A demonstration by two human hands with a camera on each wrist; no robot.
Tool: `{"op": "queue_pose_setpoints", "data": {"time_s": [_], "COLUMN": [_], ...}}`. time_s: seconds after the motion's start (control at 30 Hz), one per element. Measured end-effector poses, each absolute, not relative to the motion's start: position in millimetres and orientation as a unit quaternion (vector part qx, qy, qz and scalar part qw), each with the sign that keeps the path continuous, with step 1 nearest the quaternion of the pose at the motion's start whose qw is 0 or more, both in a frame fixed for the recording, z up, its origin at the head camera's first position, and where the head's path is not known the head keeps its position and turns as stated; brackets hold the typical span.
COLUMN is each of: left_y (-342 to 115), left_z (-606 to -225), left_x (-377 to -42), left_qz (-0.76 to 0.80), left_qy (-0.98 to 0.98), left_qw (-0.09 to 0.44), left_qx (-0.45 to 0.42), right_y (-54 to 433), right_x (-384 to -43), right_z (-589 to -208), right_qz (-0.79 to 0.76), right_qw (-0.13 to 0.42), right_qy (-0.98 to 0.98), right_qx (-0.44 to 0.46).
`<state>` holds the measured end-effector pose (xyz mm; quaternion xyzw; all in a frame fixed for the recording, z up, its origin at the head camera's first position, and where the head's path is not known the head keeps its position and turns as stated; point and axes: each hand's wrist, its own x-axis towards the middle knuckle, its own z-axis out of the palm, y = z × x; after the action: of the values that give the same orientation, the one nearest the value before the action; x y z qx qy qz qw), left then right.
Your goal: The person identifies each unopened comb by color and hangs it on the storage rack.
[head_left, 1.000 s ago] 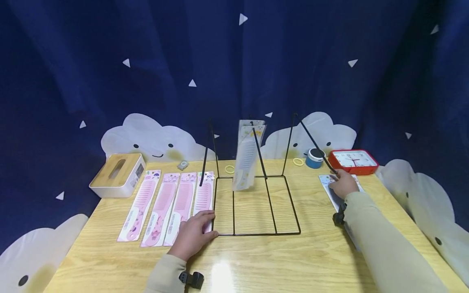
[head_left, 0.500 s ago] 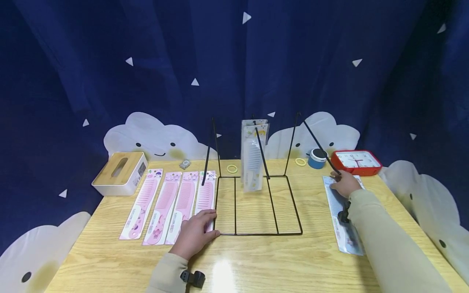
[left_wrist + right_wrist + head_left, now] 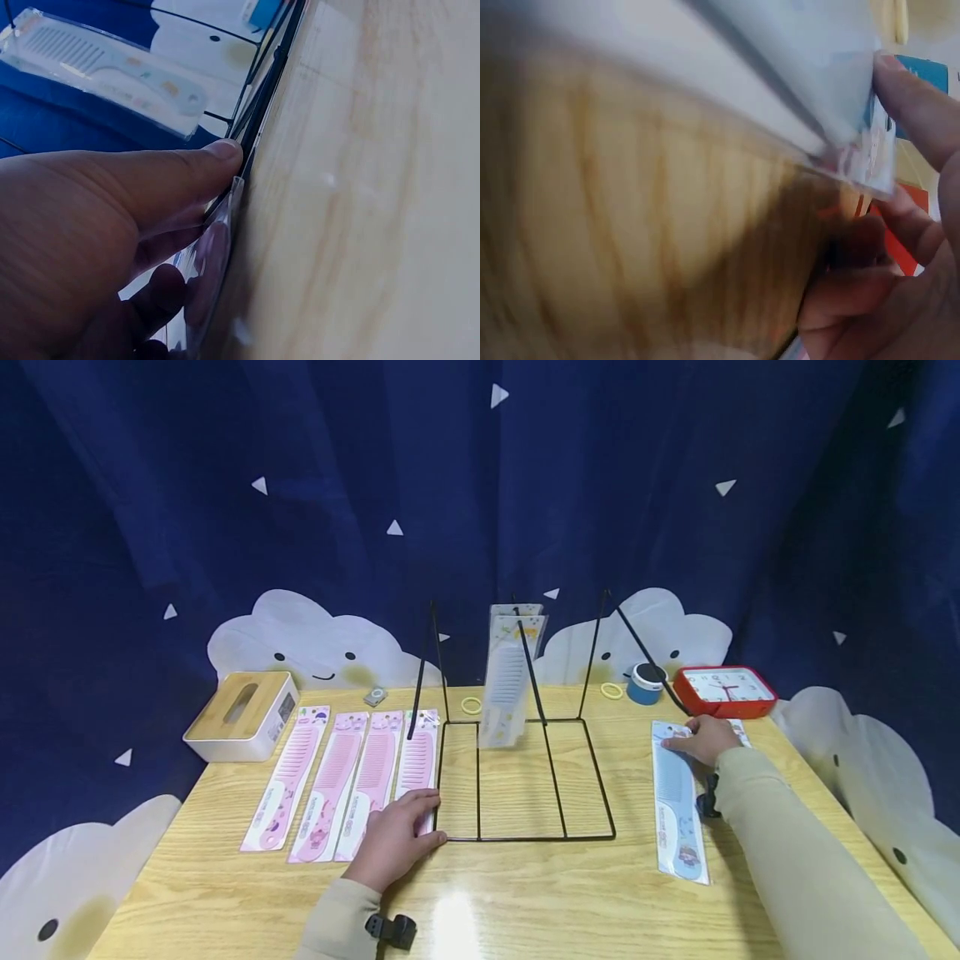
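My left hand [image 3: 393, 843] holds the near left corner of a black wire display rack [image 3: 525, 840]. In the left wrist view its thumb [image 3: 223, 150] presses on the wire. My right hand [image 3: 707, 742] pinches the upper end of a packaged blue comb [image 3: 678, 810], which is lifted at the table's right. The right wrist view shows the clear package [image 3: 881, 154] between thumb and fingers, partly blurred. A second package's edge [image 3: 738, 732] shows behind that hand. Packaged white combs [image 3: 504, 685] hang from the rack's middle hook. Packaged pink combs [image 3: 330, 793] lie left of the rack, one partly under my left hand.
A tissue box [image 3: 243, 718] stands at the back left. Along the back are a small silver object [image 3: 375, 697], yellow rings [image 3: 611, 691], a blue jar [image 3: 645, 685] and a red clock [image 3: 725, 690]. The rack's right hook [image 3: 648, 656] reaches close to my right hand.
My right hand has taken hold of a packaged blue comb and drawn it up and slightly left, apart from the package behind. The left hand stays on the rack corner.
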<state>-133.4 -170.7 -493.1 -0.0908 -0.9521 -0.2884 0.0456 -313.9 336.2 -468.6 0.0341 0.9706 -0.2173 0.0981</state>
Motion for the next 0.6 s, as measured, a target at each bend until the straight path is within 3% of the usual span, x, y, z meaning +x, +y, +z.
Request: {"op": "queue_pose_setpoints", "data": {"time_s": [0.13, 0.43, 0.6], "left_y": [-170.0, -167.4, -169.3], "left_z": [-492.7, -493.9, -492.9], "left_x": [-133.0, -131.4, -131.9], "left_qz": [-0.294, -0.297, -0.290], "left_qy": [-0.950, -0.950, -0.952], "left_qw": [0.048, 0.041, 0.043], "left_qx": [-0.092, -0.090, -0.088], "right_y": [328.6, 293.6, 240.5], "right_x": [-311.2, -293.6, -266.8], "right_z": [-468.3, -449.6, -407.0], "right_qz": [-0.243, -0.329, -0.438], "right_qw": [0.079, -0.006, 0.030], "right_qy": [0.966, 0.943, 0.891], "right_qx": [0.039, -0.045, -0.111]}}
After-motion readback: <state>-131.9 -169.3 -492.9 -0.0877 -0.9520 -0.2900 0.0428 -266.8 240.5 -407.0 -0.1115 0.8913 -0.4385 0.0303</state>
